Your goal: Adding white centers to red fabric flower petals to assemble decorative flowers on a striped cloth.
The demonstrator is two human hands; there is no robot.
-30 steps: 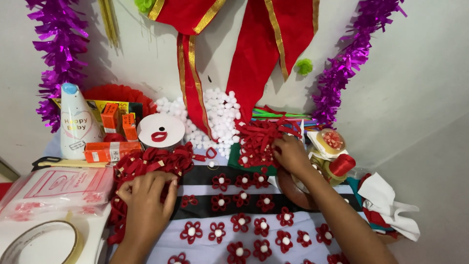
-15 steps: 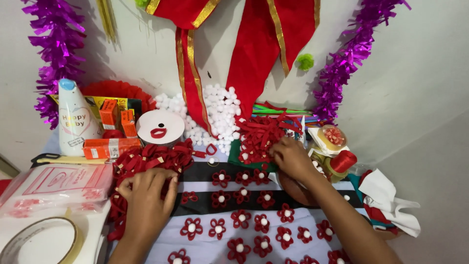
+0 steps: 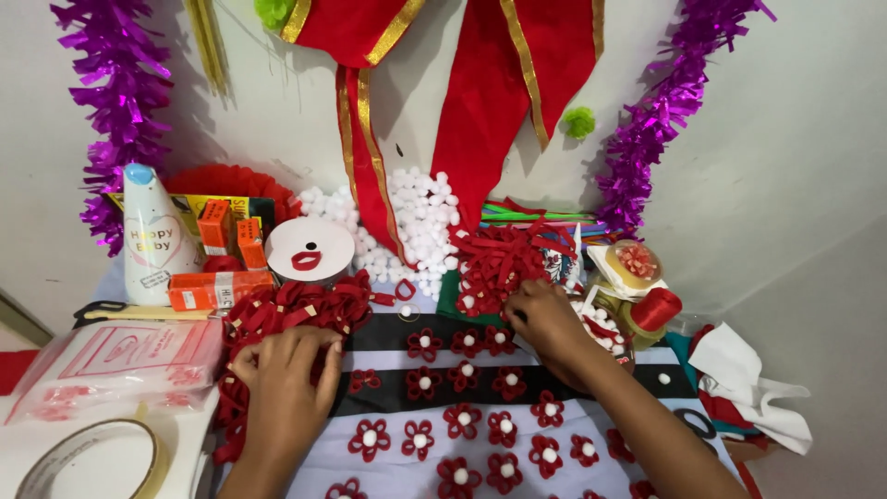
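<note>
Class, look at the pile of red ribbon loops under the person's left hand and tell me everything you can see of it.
The pile of red ribbon loops is a loose heap of short, glossy red ribbon pieces folded into petal-like loops. It lies at the left of the table, beside the black fabric strip. The left hand rests on its near edge, fingers curled into the loops.

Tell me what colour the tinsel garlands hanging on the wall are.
Purple, a shiny metallic purple; both tinsel garlands show clearly in the head view.
</note>
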